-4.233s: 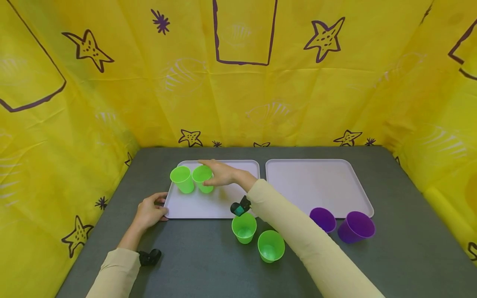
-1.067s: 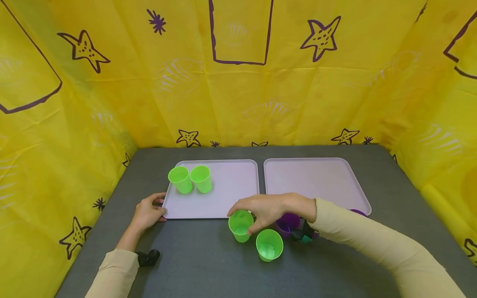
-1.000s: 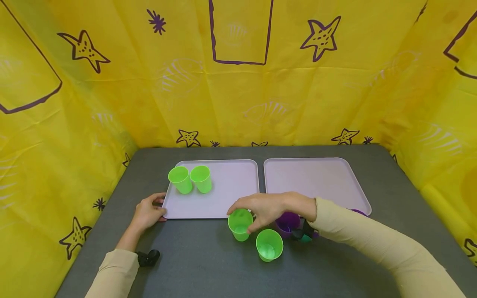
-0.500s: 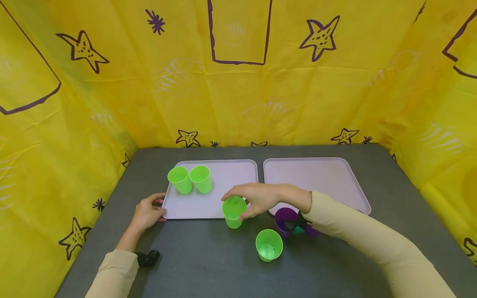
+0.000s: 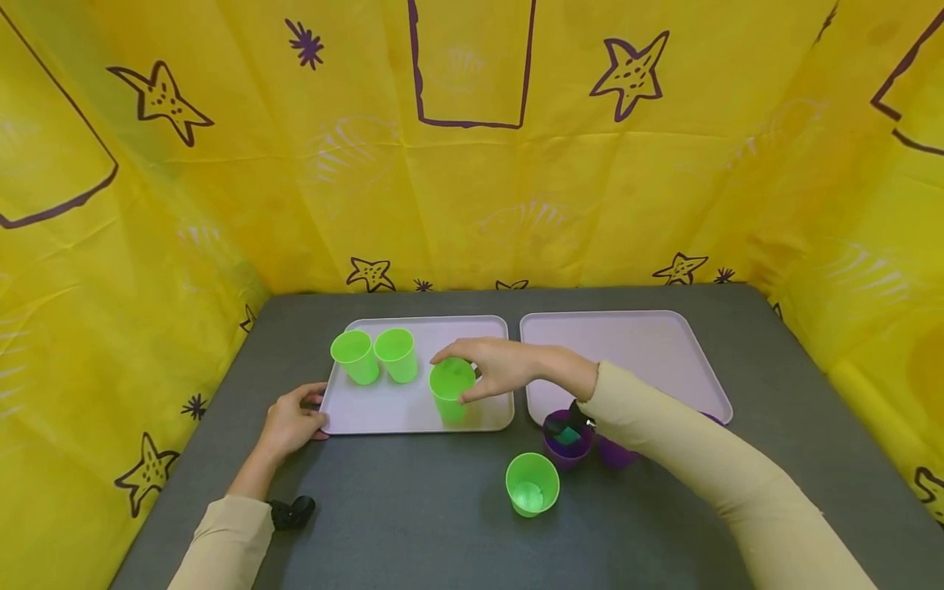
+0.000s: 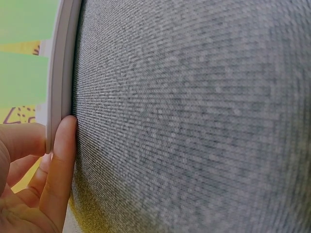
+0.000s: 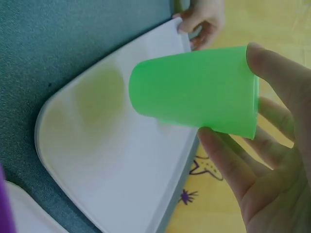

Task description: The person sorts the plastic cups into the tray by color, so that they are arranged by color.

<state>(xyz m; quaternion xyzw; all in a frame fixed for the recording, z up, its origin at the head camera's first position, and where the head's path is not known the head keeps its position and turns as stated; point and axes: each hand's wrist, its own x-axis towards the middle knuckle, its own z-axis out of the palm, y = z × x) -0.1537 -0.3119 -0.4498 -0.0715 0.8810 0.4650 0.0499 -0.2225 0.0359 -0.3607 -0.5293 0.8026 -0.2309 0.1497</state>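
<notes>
The right grip (image 5: 501, 365) holds a green tumbler (image 5: 448, 403) above a pale tray (image 5: 398, 412), two matching tumblers (image 5: 398, 360) standing to that grip's left, while the left grip (image 5: 290, 419) pinches the tray's edge.

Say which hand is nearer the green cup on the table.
Right. The right hand is just beyond the green cup, holding a second cup over the left tray; the left hand is farther off, well to the green cup's left, at that tray's left edge.
</notes>
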